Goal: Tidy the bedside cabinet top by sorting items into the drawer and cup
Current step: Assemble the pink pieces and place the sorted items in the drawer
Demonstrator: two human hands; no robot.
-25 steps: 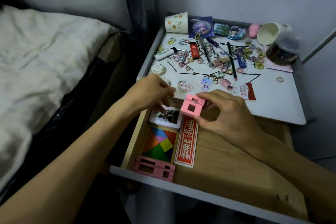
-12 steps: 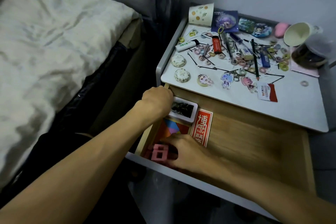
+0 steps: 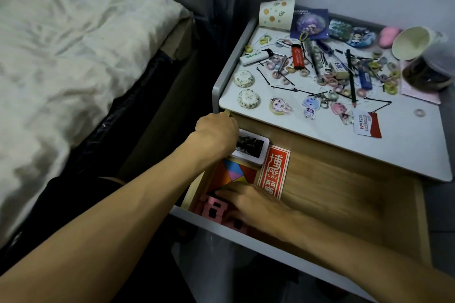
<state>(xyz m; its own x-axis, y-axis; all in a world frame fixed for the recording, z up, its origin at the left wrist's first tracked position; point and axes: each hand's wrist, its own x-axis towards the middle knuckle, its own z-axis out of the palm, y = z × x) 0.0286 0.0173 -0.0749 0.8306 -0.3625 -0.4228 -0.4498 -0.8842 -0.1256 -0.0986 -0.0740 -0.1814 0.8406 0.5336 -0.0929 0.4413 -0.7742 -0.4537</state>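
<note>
A second ago your right hand [image 3: 253, 206] had the pink block [image 3: 215, 205] up over the drawer [image 3: 344, 204]. Now it's down in the front-left corner beside the other pink pieces [image 3: 237, 225]. Too blurry to tell if you've let go. Your left hand [image 3: 216, 130] is curled at the drawer's left wall, grip unclear. The cabinet top [image 3: 394, 150] is still loaded.

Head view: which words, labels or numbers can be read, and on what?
"博": red slip in the drawer.
"ONKAI": purple card, start hidden.
"W": red-and-white tag, rest blurred.
White lighter, red lighter: print too blurred.
</note>
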